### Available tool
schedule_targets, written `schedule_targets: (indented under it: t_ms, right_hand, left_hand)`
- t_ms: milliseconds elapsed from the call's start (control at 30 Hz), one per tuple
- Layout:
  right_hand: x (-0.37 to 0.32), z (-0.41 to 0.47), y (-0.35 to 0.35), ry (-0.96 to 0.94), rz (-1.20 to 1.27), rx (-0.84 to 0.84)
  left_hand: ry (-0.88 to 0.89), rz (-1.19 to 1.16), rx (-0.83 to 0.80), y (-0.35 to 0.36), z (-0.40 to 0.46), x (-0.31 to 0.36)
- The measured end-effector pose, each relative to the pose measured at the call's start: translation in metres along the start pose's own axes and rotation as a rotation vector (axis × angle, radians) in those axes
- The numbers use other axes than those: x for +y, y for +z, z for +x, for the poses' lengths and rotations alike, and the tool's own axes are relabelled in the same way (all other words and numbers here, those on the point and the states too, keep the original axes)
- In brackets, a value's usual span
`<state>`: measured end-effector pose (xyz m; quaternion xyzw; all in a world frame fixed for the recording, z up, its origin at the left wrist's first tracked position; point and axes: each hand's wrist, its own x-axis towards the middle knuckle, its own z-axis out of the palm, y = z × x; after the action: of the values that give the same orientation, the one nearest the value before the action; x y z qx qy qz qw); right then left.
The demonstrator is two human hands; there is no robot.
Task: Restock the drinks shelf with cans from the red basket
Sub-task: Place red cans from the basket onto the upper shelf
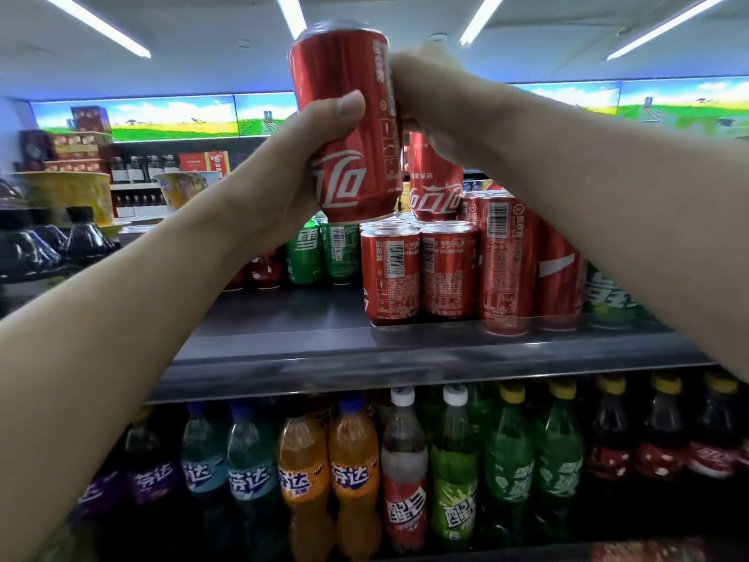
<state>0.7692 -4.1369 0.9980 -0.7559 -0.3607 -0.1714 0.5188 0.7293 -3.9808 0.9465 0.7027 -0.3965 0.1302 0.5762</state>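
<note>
The shelf (308, 350) has a grey front lip running across the view, and its left part is bare metal from the lip back to 2 green cans (322, 253) at the rear. The right part is packed: 2 short red cans (419, 273) stand at the front, touching each other, with taller red cans (508, 265) just beside them to the right, right up against the lip. More red cans fill the space behind them. Below the lip, a row of bottles (352, 472) stands shoulder to shoulder: purple, blue, orange, red and green labels.

The left hand (283, 184) grips a red can (348, 123), thumb across its front and fingers curled round behind. That can is held high above the shelf, tilted slightly, its base above the green cans and clear of everything below.

The right hand (433, 99) is closed round the top of a second can (435, 184), which hangs just above the stacked red cans at the back; whether its base touches them cannot be told. The right hand's knuckles sit against the side of the red can in the left hand.

The basket is out of view.
</note>
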Motion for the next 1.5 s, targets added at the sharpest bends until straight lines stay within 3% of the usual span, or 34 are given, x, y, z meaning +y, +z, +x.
schedule_targets:
  t_ms: [33,200,333,467,633,967,1100,1500]
  right_hand:
    - [0.000,0.006,-0.007,0.028,-0.034,0.097]
    - [0.012,0.023,-0.011,-0.027,-0.286,0.166]
    - [0.018,0.026,-0.014,-0.080,-0.549,0.137]
    - [0.022,0.035,-0.006,-0.182,-0.638,0.131]
    - [0.029,0.045,0.004,-0.294,-0.765,0.135]
    - [0.047,0.054,0.010,-0.259,-1.080,0.069]
    - [0.049,0.055,0.006,-0.243,-1.093,0.061]
    - [0.046,0.048,-0.003,-0.252,-1.319,0.034]
  left_hand:
    - [-0.021,0.014,0.037,-0.004,-0.002,-0.001]
    - [-0.093,0.109,0.311,-0.025,-0.012,-0.022]
    - [-0.123,0.192,0.521,-0.027,-0.013,-0.034]
    - [-0.148,0.238,0.614,-0.027,-0.007,-0.037]
    - [-0.143,0.320,0.643,-0.019,0.000,-0.038]
    - [-0.088,0.476,0.696,-0.019,-0.003,-0.043]
    - [-0.097,0.465,0.752,-0.020,-0.005,-0.043]
    - [-0.091,0.418,0.715,-0.011,-0.001,-0.044]
